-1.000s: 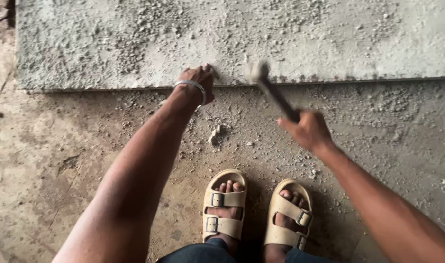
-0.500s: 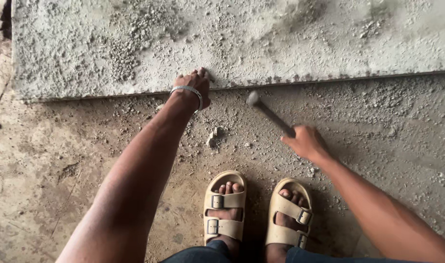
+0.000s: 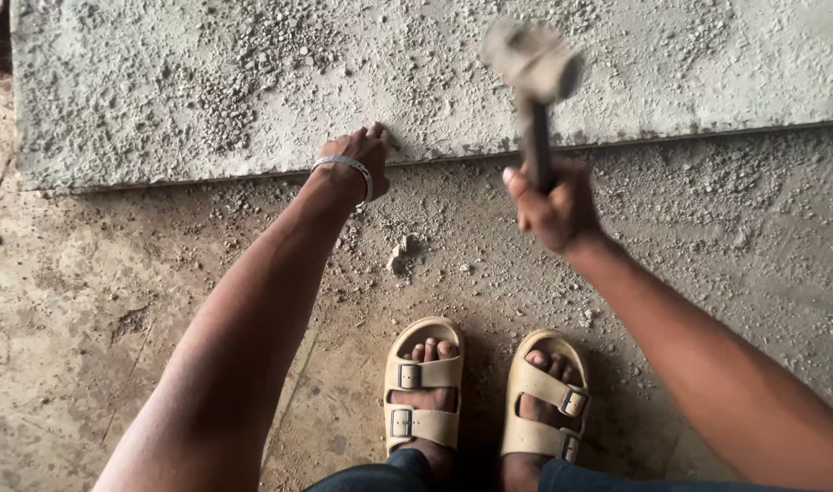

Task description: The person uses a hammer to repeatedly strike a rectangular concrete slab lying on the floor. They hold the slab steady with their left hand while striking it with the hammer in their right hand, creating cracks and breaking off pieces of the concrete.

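My right hand (image 3: 551, 208) grips the dark handle of a hammer (image 3: 533, 82), whose blurred pale head is raised over the grey stone slab (image 3: 207, 82). My left hand (image 3: 357, 155), with a silver bangle on the wrist, is closed at the slab's near edge; what it holds there is hidden by the fingers. The slab lies across the top of the view, dusted with grit and chips.
My two feet in beige sandals (image 3: 423, 392) stand on the dusty concrete floor (image 3: 88, 310) just below the slab. Small stone chips (image 3: 398, 260) lie between my feet and the slab's edge. Loose rubble spreads along the floor at the right.
The hammer swung down toward the slab's edge near my left hand, then rose again; now it is lifted high and blurred. My left hand stayed at the edge.
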